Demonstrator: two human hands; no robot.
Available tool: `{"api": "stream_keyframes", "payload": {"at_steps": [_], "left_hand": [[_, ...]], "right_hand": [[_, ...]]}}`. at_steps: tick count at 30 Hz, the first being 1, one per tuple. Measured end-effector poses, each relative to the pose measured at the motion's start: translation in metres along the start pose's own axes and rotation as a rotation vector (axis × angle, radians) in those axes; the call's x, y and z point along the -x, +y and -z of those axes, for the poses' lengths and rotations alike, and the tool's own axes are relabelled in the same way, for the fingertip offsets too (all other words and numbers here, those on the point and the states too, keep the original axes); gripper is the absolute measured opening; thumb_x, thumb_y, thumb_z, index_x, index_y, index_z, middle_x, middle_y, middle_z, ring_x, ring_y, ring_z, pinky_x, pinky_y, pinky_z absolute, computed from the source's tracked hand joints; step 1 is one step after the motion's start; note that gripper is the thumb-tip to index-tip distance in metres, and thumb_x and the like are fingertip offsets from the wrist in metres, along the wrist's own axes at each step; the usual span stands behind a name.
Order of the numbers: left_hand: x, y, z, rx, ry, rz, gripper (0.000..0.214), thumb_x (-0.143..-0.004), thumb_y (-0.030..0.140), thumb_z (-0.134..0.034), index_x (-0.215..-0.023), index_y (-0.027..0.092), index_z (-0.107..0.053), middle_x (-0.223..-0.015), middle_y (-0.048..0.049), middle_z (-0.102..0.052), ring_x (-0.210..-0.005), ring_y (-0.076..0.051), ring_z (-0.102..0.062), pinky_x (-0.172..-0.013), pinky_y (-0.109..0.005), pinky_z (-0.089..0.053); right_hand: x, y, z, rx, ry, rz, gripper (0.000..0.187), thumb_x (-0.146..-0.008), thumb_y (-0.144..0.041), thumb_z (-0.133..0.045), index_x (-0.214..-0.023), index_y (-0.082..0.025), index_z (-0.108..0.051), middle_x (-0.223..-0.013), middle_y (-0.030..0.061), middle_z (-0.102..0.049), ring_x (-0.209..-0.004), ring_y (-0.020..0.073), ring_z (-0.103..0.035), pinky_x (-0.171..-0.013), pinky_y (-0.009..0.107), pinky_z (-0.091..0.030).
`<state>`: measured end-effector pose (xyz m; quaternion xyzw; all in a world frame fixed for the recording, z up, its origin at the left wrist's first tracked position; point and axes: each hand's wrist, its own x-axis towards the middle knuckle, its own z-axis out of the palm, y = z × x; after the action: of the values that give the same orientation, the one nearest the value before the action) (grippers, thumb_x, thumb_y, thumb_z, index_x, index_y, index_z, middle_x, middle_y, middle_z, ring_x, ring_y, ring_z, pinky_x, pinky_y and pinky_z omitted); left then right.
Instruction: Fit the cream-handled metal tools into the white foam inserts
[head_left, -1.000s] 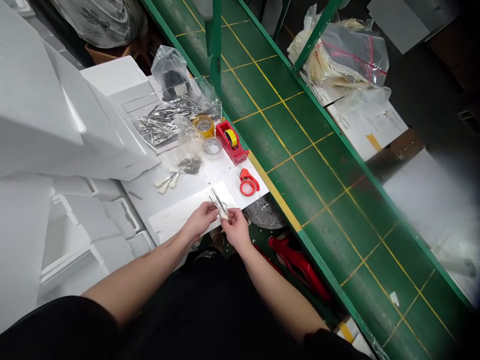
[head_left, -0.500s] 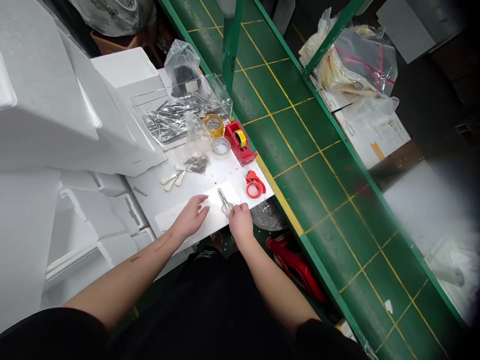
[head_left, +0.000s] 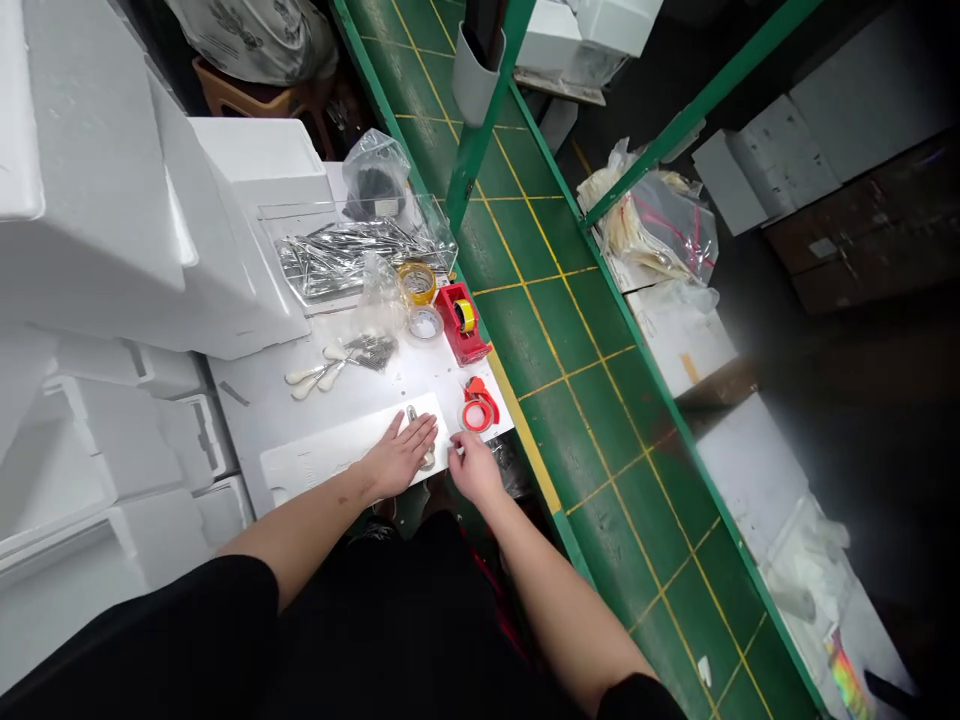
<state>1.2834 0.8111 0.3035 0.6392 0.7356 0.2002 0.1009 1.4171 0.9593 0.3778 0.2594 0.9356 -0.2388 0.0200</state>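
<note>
- left hand (head_left: 400,456): flat, palm down, fingers released, resting on a slim silver metal instrument (head_left: 411,413)
- the instrument lies partly under that hand, on a flat white foam board (head_left: 322,467)
- right hand (head_left: 474,472): fingers curled just beside the instrument; cannot tell if they grasp anything
- a red plastic ring (head_left: 477,415) lies near the right hand

A green conveyor belt (head_left: 577,430) ruled with yellow grid lines, green steel uprights (head_left: 474,160), dark brown cabinets (head_left: 862,240) beyond.
</note>
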Motion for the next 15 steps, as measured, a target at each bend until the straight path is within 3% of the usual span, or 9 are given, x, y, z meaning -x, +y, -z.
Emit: {"api": "stream_keyframes", "payload": {"at_steps": [4, 7, 9, 12, 15], "left_hand": [[-0.013, 0.016, 0.011, 0.019, -0.045, 0.077, 0.058, -0.097, 0.028, -0.042, -0.152, 0.009, -0.041, -0.161, -0.019, -0.032, -0.152, -0.033, -0.024, -0.122, -0.065, -0.003], [-0.039, 0.033, 0.021, 0.016, 0.066, 0.142, 0.066, -0.096, 0.034, -0.046, -0.155, 0.008, -0.033, -0.164, -0.0189, -0.023, -0.154, -0.032, -0.015, -0.124, -0.06, -0.005], [-0.057, 0.036, 0.021, 0.001, 0.13, 0.237, 0.07, -0.094, 0.033, -0.048, -0.156, 0.008, -0.031, -0.166, -0.0191, -0.018, -0.155, -0.034, -0.01, -0.123, -0.06, -0.002], [-0.072, 0.029, 0.01, 0.004, 0.147, 0.336, 0.066, -0.092, 0.035, -0.051, -0.153, 0.011, -0.039, -0.165, -0.0173, -0.022, -0.154, -0.035, -0.015, -0.122, -0.063, 0.002], [-0.074, 0.021, -0.002, 0.002, 0.165, 0.341, 0.063, -0.091, 0.036, -0.05, -0.151, 0.016, -0.044, -0.164, -0.0118, -0.027, -0.154, -0.034, -0.015, -0.123, -0.063, 0.003]], "right_hand": [[-0.069, 0.027, 0.067, -0.026, 0.098, 0.037, 0.019, -0.091, -0.023, -0.05, -0.106, -0.019, -0.061, -0.105, 0.008, -0.065, -0.094, 0.0204, -0.062, -0.087, 0.032, -0.048], [-0.141, 0.034, 0.105, 0.037, 0.144, 0.038, 0.021, -0.089, -0.024, -0.051, -0.106, -0.019, -0.062, -0.102, 0.0081, -0.064, -0.092, 0.0214, -0.061, -0.088, 0.034, -0.048], [-0.185, 0.035, 0.116, 0.061, 0.162, 0.046, 0.022, -0.088, -0.025, -0.052, -0.107, -0.019, -0.061, -0.102, 0.0085, -0.064, -0.094, 0.0223, -0.061, -0.089, 0.035, -0.048], [-0.237, 0.038, 0.116, 0.074, 0.194, -0.008, 0.027, -0.086, -0.026, -0.054, -0.111, -0.019, -0.059, -0.106, 0.0103, -0.064, -0.099, 0.0251, -0.061, -0.091, 0.038, -0.047], [-0.269, 0.045, 0.106, -0.052, 0.069, -0.144, 0.037, -0.083, -0.026, -0.06, -0.119, -0.02, -0.056, -0.103, 0.009, -0.067, -0.102, 0.0271, -0.061, -0.093, 0.041, -0.047]]}}
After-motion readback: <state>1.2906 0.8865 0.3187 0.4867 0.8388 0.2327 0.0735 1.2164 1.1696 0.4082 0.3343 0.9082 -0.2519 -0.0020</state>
